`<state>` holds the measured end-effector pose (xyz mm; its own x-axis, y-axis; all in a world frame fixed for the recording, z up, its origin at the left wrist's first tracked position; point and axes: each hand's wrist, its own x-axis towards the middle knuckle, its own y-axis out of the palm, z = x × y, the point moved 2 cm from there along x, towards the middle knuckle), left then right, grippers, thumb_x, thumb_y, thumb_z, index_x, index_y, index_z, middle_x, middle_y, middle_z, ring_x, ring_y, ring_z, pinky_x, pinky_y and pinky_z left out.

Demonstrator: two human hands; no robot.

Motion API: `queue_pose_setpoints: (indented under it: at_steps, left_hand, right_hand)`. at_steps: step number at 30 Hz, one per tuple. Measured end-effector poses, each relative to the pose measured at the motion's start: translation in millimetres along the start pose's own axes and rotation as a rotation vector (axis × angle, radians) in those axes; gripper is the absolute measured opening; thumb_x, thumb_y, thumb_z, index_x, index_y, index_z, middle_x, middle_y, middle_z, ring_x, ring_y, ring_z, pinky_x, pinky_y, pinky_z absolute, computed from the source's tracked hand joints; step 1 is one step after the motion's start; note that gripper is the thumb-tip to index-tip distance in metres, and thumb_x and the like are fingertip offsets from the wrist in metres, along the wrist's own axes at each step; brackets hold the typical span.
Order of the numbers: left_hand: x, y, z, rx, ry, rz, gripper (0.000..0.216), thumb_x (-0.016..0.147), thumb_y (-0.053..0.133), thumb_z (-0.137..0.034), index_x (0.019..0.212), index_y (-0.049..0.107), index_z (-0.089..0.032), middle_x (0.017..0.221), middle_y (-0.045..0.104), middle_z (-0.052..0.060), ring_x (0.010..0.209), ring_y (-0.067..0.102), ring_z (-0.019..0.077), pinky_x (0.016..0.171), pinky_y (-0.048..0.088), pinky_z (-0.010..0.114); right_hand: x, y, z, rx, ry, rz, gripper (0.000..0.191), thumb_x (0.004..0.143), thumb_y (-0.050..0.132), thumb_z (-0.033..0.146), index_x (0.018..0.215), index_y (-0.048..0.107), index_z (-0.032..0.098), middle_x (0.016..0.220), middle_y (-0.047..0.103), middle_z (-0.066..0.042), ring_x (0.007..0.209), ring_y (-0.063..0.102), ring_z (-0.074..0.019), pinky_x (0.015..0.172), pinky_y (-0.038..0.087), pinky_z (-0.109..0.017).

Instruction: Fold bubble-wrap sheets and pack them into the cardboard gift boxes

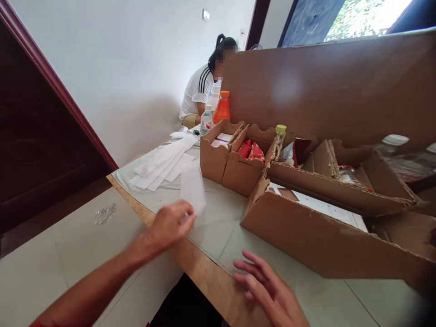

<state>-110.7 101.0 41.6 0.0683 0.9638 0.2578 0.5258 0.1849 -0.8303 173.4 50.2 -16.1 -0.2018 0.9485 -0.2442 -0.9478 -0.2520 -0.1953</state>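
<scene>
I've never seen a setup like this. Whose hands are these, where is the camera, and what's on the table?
There is no machine here. These are a person's own bare hands, seen in one picture from a camera worn on the head, looking forward and down. The left hand pinches a thin white sheet. The right hand is open, with nothing visible in it. More white strips lie on the table, beside cardboard boxes, some holding packets. Behind them stands an orange bottle. Farther back is another person.
</scene>
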Motion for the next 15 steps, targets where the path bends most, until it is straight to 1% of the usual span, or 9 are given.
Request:
queue_pose_setpoints:
  at_steps: [2,4,6,7,9,11,12,13,15]
  left_hand:
    - [-24,35,-29,-0.114,0.059,0.084,0.015,0.090,0.055,-0.024,0.083,0.067,-0.021,0.087,0.075,0.002,0.078,0.069,0.0158,0.072,0.052,0.026]
    - [-44,60,-53,-0.292,0.096,0.161,0.013,0.090,0.057,-0.023,0.089,0.070,-0.021,0.094,0.076,0.004,0.084,0.070,0.0177,0.077,0.053,0.028]
    - [-57,71,-67,-0.446,0.103,0.208,0.015,0.088,0.062,-0.023,0.099,0.072,-0.021,0.102,0.076,0.006,0.091,0.070,0.0201,0.082,0.054,0.030]
    - [-60,71,-68,-0.488,0.090,0.207,0.018,0.086,0.065,-0.024,0.102,0.072,-0.021,0.104,0.076,0.006,0.092,0.070,0.0204,0.083,0.055,0.031]
    - [-61,67,-57,-0.500,0.029,0.165,0.017,0.087,0.066,-0.027,0.103,0.071,-0.021,0.106,0.075,0.006,0.088,0.070,0.0198,0.081,0.056,0.032]
    - [-56,62,-34,-0.419,-0.035,0.099,0.017,0.091,0.060,-0.031,0.101,0.071,-0.021,0.107,0.074,0.008,0.086,0.069,0.0203,0.075,0.057,0.032]
    - [-53,61,-21,-0.347,-0.049,0.068,0.019,0.092,0.059,-0.032,0.103,0.071,-0.021,0.110,0.073,0.009,0.090,0.069,0.0223,0.074,0.058,0.034]
    - [-49,62,-10,-0.263,-0.046,0.043,0.022,0.092,0.058,-0.032,0.107,0.070,-0.022,0.116,0.071,0.011,0.099,0.069,0.0254,0.078,0.059,0.037]
    - [-39,68,6,-0.094,-0.011,0.011,0.032,0.089,0.060,-0.030,0.119,0.068,-0.022,0.130,0.066,0.014,0.119,0.063,0.0322,0.092,0.058,0.047]
  right_hand:
    - [20,21,7,0.154,0.085,0.075,0.076,0.088,0.060,0.071,0.145,0.051,0.022,0.121,0.072,-0.015,0.100,0.074,-0.0281,0.076,0.059,-0.036]
    - [39,32,11,0.204,0.101,0.115,0.087,0.083,0.067,0.070,0.151,0.042,0.020,0.111,0.073,-0.012,0.093,0.073,-0.0253,0.072,0.056,-0.034]
    - [50,33,10,0.200,0.071,0.112,0.089,0.080,0.073,0.062,0.152,0.039,0.020,0.099,0.072,-0.007,0.083,0.069,-0.0217,0.072,0.054,-0.033]
    - [52,31,8,0.196,0.054,0.093,0.087,0.080,0.074,0.057,0.151,0.039,0.020,0.095,0.071,-0.005,0.079,0.067,-0.0198,0.071,0.052,-0.032]
    - [47,23,4,0.209,0.042,0.063,0.082,0.082,0.073,0.052,0.150,0.039,0.020,0.092,0.070,-0.003,0.072,0.062,-0.0173,0.069,0.049,-0.031]
    - [34,17,0,0.259,0.070,0.057,0.083,0.084,0.071,0.050,0.152,0.035,0.021,0.094,0.071,-0.003,0.069,0.061,-0.0166,0.066,0.047,-0.030]
    - [27,16,-3,0.288,0.091,0.058,0.083,0.084,0.070,0.050,0.154,0.033,0.022,0.096,0.072,-0.004,0.069,0.061,-0.0167,0.066,0.047,-0.030]
    - [19,15,-5,0.307,0.109,0.057,0.084,0.085,0.069,0.049,0.155,0.033,0.022,0.098,0.072,-0.005,0.069,0.062,-0.0169,0.066,0.048,-0.030]
    - [4,16,-10,0.292,0.128,0.044,0.077,0.087,0.067,0.048,0.154,0.038,0.023,0.101,0.072,-0.005,0.072,0.064,-0.0178,0.066,0.050,-0.030]
